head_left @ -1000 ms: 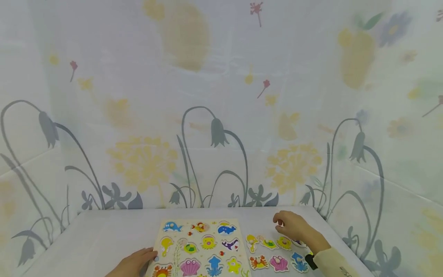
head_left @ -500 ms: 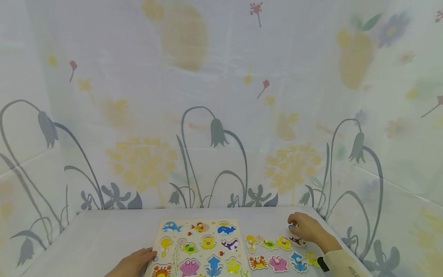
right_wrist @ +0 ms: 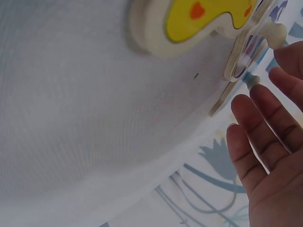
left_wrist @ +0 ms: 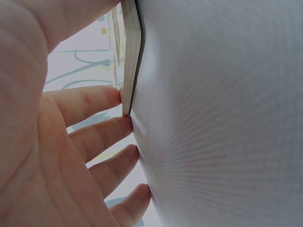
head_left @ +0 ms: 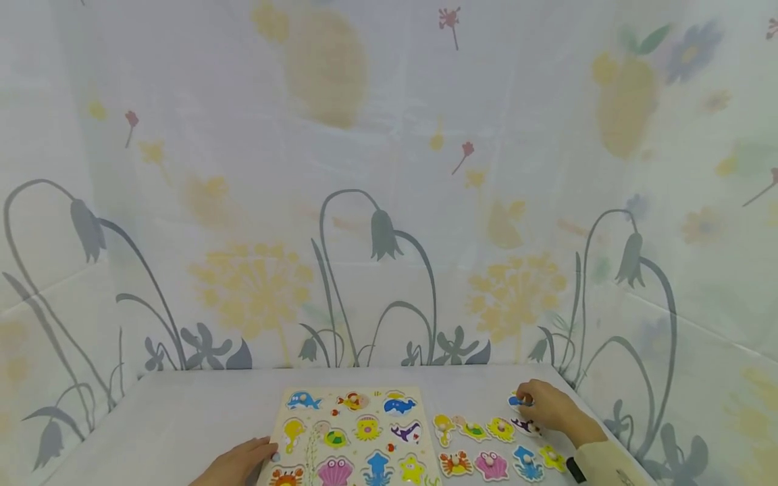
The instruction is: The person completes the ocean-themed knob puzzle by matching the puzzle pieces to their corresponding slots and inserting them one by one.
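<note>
My left hand (head_left: pixel 234 464) rests at the left side of a wooden peg puzzle board (head_left: pixel 428 445), its thumb and spread fingers against the board's edge (left_wrist: pixel 131 56) and the white cloth. My right hand (head_left: pixel 550 406) is over a blue whale piece (head_left: pixel 514 401), which lies on the cloth behind the other loose pieces. In the right wrist view the fingers (right_wrist: pixel 251 118) are loosely extended beside that piece's knob (right_wrist: pixel 253 80), with nothing gripped between them. Nearer me lies a black-and-purple orca piece (head_left: pixel 527 427), partly below the right hand.
Right of the board lie loose knobbed pieces: seahorse (head_left: pixel 444 430), turtle (head_left: pixel 474 430), yellow octopus (head_left: pixel 501 429), crab (head_left: pixel 456 463), pink shell (head_left: pixel 491 466), blue squid (head_left: pixel 527 464) and starfish (head_left: pixel 552 458). The printed curtain (head_left: pixel 389 169) stands behind the table.
My right hand has moved right and slightly nearer, carrying the blue whale piece, which now lies on the cloth. The orca and starfish pieces have come into clearer view. My left hand stays at the board.
</note>
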A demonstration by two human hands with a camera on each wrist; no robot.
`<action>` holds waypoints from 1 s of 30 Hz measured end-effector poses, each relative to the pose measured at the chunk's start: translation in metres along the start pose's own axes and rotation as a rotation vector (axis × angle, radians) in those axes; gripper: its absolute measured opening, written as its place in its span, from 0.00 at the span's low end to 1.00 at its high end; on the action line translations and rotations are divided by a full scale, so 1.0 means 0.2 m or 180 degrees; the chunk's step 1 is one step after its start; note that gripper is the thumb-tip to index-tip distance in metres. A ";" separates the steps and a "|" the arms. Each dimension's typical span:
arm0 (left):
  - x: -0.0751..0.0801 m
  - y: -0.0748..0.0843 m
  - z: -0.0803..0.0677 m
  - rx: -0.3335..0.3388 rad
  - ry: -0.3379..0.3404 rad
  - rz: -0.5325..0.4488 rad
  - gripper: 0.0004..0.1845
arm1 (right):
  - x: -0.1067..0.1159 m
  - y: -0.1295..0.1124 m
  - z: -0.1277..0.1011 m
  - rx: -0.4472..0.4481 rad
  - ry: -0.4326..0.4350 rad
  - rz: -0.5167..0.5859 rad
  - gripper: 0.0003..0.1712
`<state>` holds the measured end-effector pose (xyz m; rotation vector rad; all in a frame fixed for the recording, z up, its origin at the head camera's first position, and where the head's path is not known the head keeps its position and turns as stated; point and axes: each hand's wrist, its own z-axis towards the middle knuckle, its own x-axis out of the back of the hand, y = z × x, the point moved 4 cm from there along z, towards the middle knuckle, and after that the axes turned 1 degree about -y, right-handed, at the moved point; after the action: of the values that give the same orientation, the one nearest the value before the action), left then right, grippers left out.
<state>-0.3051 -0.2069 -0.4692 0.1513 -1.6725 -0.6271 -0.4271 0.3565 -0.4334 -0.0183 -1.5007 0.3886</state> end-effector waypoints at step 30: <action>0.01 0.02 -0.01 -0.0039 0.0019 -0.0018 0.48 | -0.01 0.03 0.06 0.0112 0.0055 -0.0128 0.09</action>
<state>-0.3018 -0.2057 -0.4664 0.1488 -1.6627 -0.6404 -0.4399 0.3581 -0.4356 0.0363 -1.4748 0.3817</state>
